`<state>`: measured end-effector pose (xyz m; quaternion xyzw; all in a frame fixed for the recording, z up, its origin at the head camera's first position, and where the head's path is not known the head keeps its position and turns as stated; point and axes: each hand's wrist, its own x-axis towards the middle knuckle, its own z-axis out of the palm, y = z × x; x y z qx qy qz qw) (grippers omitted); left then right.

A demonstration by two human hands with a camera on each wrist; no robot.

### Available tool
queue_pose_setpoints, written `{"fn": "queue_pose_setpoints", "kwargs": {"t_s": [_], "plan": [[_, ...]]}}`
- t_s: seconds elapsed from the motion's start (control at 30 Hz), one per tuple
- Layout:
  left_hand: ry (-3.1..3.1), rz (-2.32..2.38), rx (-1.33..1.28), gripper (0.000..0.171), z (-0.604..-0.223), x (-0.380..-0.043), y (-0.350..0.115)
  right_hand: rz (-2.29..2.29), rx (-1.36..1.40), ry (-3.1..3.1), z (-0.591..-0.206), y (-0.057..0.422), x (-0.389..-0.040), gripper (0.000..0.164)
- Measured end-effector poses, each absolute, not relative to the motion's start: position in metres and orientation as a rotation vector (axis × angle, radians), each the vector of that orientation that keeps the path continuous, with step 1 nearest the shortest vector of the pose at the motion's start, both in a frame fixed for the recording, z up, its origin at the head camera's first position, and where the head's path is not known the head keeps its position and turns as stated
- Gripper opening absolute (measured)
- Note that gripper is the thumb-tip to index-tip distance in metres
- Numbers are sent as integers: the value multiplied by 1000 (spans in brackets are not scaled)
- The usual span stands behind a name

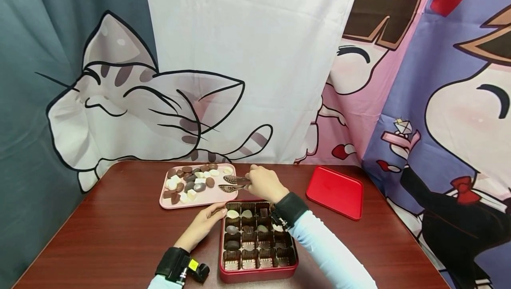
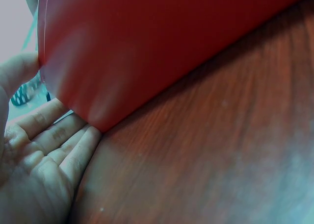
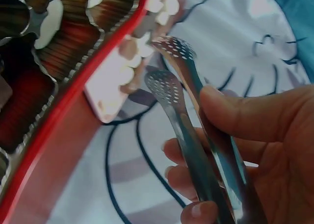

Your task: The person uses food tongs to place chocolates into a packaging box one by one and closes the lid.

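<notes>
Perforated metal tongs (image 1: pixel 231 179) — parted — point left, beyond the partly filled red box (image 1: pixel 258 275).

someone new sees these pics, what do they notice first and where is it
Probably the big cartoon cat, on the cloth behind the table, at the left of the head view. Next, the red box at the near side, partly filled with chocolates, the left hand touching it. Then the tongs in the right hand, by the pink tray's right end.

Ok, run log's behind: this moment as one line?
left hand: touches red box | right hand: holds open, empty tongs | pink tray: holds chocolates
</notes>
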<state>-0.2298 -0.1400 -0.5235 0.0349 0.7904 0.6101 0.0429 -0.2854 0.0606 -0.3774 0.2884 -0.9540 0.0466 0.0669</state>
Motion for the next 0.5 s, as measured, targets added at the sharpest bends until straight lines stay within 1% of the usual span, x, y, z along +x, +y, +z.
{"fn": "queue_pose_setpoints", "kwargs": {"t_s": [0.27,0.5], "plan": [[2422,1869,108,48,-524,-231,-141,139,749,-2955,-394,31,-302,14],[2394,1892,133,49,-523,-230,-140,109,641,-3030,-411,12,-313,16]]}}
